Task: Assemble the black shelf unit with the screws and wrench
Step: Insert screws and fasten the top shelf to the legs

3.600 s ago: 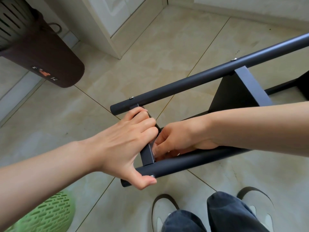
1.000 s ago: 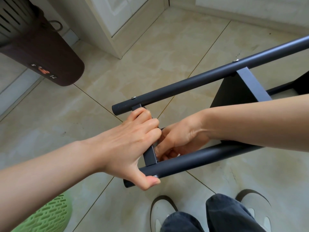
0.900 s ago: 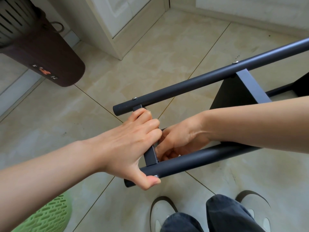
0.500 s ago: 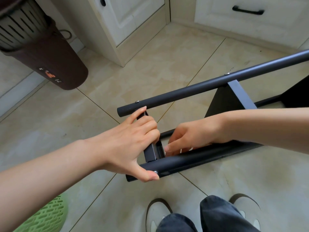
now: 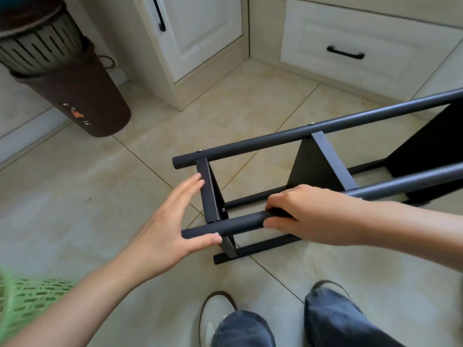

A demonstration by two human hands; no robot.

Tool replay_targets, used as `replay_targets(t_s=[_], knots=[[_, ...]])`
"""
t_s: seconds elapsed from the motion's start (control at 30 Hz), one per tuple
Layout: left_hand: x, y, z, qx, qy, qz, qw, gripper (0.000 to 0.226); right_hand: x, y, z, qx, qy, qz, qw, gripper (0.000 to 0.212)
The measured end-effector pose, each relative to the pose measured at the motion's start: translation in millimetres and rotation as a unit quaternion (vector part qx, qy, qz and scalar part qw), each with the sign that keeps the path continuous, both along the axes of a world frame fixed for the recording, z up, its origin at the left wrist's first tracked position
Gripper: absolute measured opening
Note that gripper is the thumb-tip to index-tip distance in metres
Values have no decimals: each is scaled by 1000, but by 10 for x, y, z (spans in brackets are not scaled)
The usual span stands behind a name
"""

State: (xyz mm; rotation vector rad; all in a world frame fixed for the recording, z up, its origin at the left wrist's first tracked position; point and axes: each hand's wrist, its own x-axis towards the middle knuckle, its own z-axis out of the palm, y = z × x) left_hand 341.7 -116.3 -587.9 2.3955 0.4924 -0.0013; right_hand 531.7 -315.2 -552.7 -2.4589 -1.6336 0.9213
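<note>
The green basket (image 5: 30,304) is blurred; the shelf unit (image 5: 375,146) (far end) runs offscreen.

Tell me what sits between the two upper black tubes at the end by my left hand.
In the head view, a flat black crossbar spans from the far tube to the near tube; the left hand's fingertips touch it.

The floor (image 5: 175,116) is of glossy beige tiles with thin joints. Cream cabinets (image 5: 208,33) with black handles (image 5: 345,52) meet in a corner. A brown bin (image 5: 82,96) stands left, a green basket (image 5: 30,301) nearer.
</note>
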Motion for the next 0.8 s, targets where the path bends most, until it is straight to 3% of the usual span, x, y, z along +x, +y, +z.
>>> replay_targets(t_s=[0.1, 0.27, 0.4, 0.5, 0.63, 0.8], knots=[[-156, -74, -150, -64, -17, 100, 993, 99, -26, -47, -59, 45, -39, -6, 998, 35], [-280, -254, -327, -234, -66, 172, 955, 31, -45, -85, -182, 75, -54, -7, 996, 32], [-230, -415, -364, -354, -148, 246, 890, 41, -40, -96, -254, 92, -63, -22, 993, 38], [-96, -550, -363, -361, -185, 318, 857, 58, -55, -106, -284, 119, -85, -29, 989, 37], [80, -663, -332, -301, -208, 396, 842, 42, 5, -77, -228, 135, -87, -37, 986, 37], [156, -659, -214, -268, -232, 407, 842, 42, 59, -95, -118, 153, -79, -49, 984, 33]])
